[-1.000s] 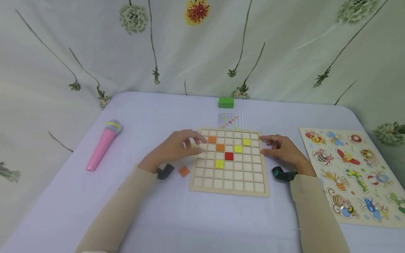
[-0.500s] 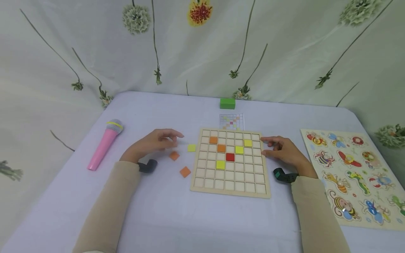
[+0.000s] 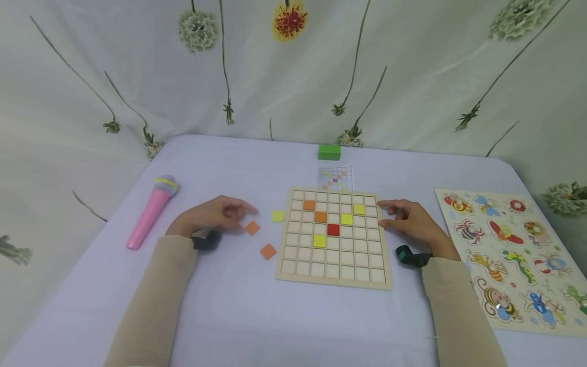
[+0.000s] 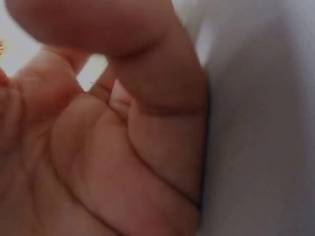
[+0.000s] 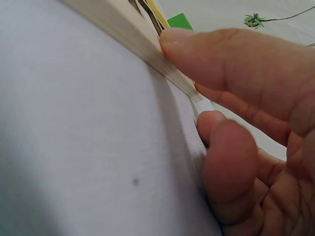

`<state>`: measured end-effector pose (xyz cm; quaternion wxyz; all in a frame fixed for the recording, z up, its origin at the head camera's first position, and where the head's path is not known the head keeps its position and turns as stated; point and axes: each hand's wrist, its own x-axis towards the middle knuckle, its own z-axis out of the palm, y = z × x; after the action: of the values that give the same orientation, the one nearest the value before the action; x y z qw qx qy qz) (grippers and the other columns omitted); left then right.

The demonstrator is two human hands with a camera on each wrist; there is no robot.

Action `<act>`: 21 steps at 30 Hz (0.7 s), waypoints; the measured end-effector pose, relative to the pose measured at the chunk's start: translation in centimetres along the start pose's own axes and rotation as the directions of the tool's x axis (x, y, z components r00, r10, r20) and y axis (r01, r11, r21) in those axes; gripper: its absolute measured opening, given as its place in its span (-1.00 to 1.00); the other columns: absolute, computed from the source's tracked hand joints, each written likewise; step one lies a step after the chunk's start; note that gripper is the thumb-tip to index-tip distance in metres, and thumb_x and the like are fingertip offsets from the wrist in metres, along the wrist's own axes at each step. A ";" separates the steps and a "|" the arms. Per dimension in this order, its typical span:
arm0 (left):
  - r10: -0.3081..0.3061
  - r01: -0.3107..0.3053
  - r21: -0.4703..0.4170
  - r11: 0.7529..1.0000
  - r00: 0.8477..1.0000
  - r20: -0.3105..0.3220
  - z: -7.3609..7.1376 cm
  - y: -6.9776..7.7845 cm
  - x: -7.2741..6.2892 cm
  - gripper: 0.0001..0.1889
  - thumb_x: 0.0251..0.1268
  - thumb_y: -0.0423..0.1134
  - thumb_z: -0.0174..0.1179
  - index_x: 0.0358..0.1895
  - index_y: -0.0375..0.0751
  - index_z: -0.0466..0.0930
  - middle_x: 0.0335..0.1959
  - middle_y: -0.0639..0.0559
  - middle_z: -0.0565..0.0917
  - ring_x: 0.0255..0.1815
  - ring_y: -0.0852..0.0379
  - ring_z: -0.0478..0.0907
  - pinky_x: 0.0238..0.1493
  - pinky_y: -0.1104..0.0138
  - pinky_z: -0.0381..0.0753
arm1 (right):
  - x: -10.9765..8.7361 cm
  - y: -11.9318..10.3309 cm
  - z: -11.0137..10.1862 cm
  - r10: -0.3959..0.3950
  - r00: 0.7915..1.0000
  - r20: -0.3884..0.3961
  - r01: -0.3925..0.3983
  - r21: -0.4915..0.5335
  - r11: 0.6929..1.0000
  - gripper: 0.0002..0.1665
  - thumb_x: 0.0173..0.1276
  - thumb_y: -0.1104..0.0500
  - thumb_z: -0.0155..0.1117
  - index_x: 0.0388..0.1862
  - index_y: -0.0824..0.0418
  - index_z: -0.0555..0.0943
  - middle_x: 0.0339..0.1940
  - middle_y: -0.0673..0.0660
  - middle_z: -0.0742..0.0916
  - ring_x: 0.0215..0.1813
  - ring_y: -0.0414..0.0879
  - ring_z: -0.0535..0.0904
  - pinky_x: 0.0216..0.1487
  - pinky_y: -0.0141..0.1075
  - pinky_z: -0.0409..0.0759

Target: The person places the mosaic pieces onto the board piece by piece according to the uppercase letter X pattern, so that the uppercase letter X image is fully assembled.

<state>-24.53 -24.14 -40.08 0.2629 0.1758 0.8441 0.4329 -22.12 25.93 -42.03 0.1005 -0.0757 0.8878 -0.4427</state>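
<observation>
A square wooden grid board lies on the white cloth, with orange, red and yellow square tiles in some cells. Left of it lie a loose yellow tile and two orange tiles, the nearer one and the farther one. My left hand is beside the farther orange tile, fingers loosely bent and holding nothing; in the left wrist view, bent fingers and palm fill the picture. My right hand touches the board's right edge, a thumb against its side in the right wrist view.
Behind the board lie a card printed with a coloured grid and a green block. A pink toy microphone is at the left. On the right lies an insect puzzle board. A flower-printed cloth hangs behind.
My left hand has moved left from over the board's left edge to beside the loose tiles, uncovering the yellow tile and the farther orange one. My right hand stays at the board.
</observation>
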 end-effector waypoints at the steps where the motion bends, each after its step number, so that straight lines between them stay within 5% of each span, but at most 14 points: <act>1: -0.006 0.006 0.000 1.000 1.000 0.007 0.0 0.0 0.0 -0.44 0.24 -0.44 0.43 0.35 -0.37 0.65 -0.38 0.05 0.42 -0.40 0.20 0.32 -0.28 0.38 0.39 | 0.0 0.0 0.0 0.000 1.000 -0.001 0.000 0.003 1.000 -0.32 0.41 0.24 0.54 0.45 0.40 0.58 0.01 0.22 0.56 -0.28 -0.06 0.42 -0.28 -0.31 0.40; 8: -0.062 0.062 -0.014 0.998 0.998 0.006 0.3 0.2 0.0 -0.48 0.15 -0.51 0.46 0.25 -0.39 0.72 -0.53 0.11 0.37 -0.51 0.23 0.28 -0.36 0.40 0.37 | 0.0 0.0 0.0 -0.013 1.000 -0.002 0.013 0.015 1.000 -0.34 0.41 0.25 0.53 0.44 0.42 0.58 0.00 0.23 0.56 -0.31 -0.07 0.41 -0.29 -0.32 0.40; 21: -0.056 0.057 0.070 0.996 0.998 -0.020 0.6 0.6 0.3 -0.63 0.13 -0.47 0.52 0.05 -0.36 0.80 -0.56 0.11 0.37 -0.52 0.20 0.28 -0.36 0.37 0.34 | -0.1 0.0 0.0 -0.005 1.000 -0.016 0.005 0.005 1.000 -0.35 0.41 0.26 0.52 0.43 0.41 0.59 -0.01 0.24 0.57 -0.30 -0.07 0.41 -0.31 -0.33 0.41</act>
<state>-24.40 -23.27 -39.91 0.2610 0.1572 0.8658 0.3970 -22.01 25.98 -41.96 0.0925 -0.0744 0.8873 -0.4456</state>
